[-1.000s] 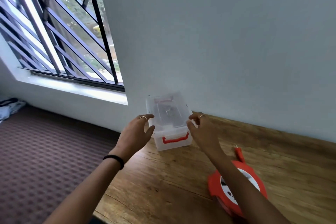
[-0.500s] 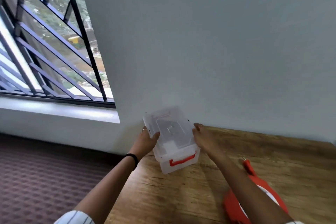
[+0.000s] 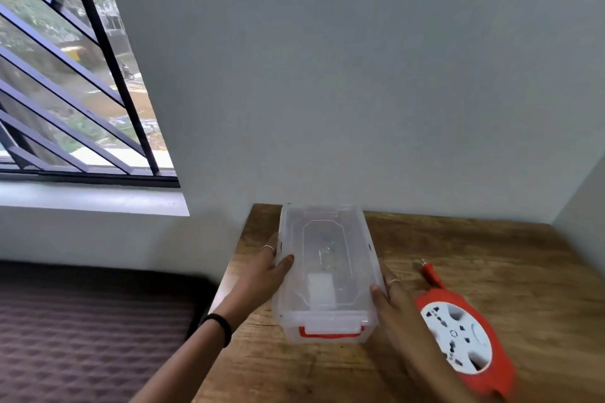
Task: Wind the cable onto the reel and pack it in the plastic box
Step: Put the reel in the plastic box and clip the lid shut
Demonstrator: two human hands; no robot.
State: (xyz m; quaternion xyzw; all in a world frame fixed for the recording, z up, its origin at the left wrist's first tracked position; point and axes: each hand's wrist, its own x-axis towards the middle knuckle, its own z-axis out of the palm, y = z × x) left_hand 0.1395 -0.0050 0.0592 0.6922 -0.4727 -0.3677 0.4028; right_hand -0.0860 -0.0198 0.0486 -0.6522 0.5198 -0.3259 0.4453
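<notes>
A clear plastic box with its lid on and a red front latch rests on the wooden table, near the wall. My left hand grips its left side, thumb on the lid. My right hand holds its right side. An orange cable reel with a white socket face lies flat to the right of the box. Its orange plug sticks out toward the wall. My right forearm crosses the reel's left edge.
A grey wall stands right behind the table and another closes its right end. A barred window with a white sill is at the left. A dark patterned mattress lies left of the table's edge.
Both hands closed onto the sides of the box and turned it from a slant to square with the table. The view has swung right and down, showing more of the reel.
</notes>
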